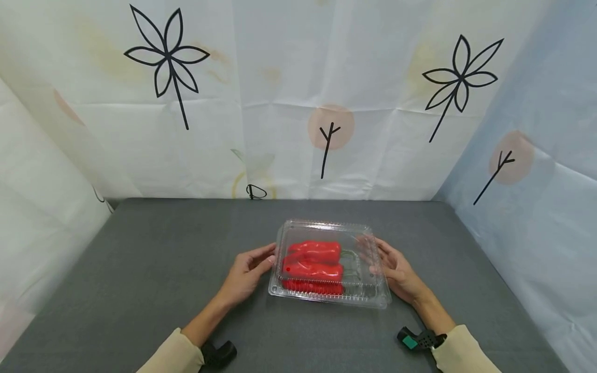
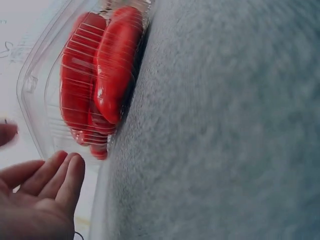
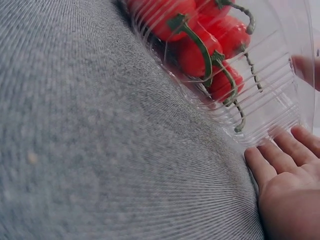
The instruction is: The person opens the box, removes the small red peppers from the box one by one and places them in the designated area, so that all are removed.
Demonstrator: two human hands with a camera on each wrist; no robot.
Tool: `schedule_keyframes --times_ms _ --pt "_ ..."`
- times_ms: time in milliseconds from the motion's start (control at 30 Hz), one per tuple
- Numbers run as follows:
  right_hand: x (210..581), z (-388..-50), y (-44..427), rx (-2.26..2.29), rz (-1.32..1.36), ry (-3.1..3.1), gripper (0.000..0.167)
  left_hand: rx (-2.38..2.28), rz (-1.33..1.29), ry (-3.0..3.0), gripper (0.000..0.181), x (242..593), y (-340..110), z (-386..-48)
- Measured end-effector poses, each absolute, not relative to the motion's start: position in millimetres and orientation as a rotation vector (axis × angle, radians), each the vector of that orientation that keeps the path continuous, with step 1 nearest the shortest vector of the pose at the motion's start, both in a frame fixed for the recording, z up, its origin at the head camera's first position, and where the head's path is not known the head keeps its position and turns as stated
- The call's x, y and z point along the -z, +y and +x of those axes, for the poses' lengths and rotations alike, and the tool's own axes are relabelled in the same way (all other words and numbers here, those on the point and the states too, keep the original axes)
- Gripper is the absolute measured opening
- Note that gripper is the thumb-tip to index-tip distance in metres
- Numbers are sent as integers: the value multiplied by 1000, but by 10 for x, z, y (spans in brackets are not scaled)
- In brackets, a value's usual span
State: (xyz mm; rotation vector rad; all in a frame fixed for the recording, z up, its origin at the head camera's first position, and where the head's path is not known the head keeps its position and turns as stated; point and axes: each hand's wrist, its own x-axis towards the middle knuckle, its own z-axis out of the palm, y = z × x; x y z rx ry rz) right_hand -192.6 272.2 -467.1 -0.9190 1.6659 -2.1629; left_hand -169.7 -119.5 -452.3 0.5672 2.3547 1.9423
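Observation:
A clear plastic clamshell box (image 1: 359, 290) with its lid down sits on the grey table. Inside lie several red peppers (image 1: 313, 269), their green stems (image 3: 204, 52) pointing right. At the box's left edge is my left hand (image 1: 244, 273); its fingers (image 2: 72, 175) extend fairly straight toward the side wall, with the thumb held apart. My right hand (image 1: 398, 272) is at the right edge, its extended fingertips (image 3: 272, 142) against or very near the ribbed side wall. Whether the left fingertips touch the plastic is hard to tell.
The grey table (image 1: 140, 280) stretches out around the box. A white cloth backdrop (image 1: 280, 77) with black flower drawings stands behind, and more cloth hangs at left and right. A dark strap device (image 1: 422, 339) is on the right wrist.

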Motion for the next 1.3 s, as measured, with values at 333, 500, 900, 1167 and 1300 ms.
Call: schedule_keyframes --times_ms 333,500,900,1167,1300 --pt "4642 -1919 2719 2209 -918 1638 70 -1792 831 2174 109 4527 -1191 -1665" --pt "4653 -1922 2721 2196 -918 1651 70 -1764 755 2317 111 4539 -1105 -1617" --pt "4643 -1916 2701 2132 -896 1709 75 -1654 787 2471 97 4603 -1077 -1593" --pt "4650 -1926 2698 2105 -882 1753 80 -1611 850 2501 86 4587 -1076 -1596" --pt "4632 -1920 2696 2090 -894 1762 79 -1579 881 2516 83 4578 -1082 -1599"
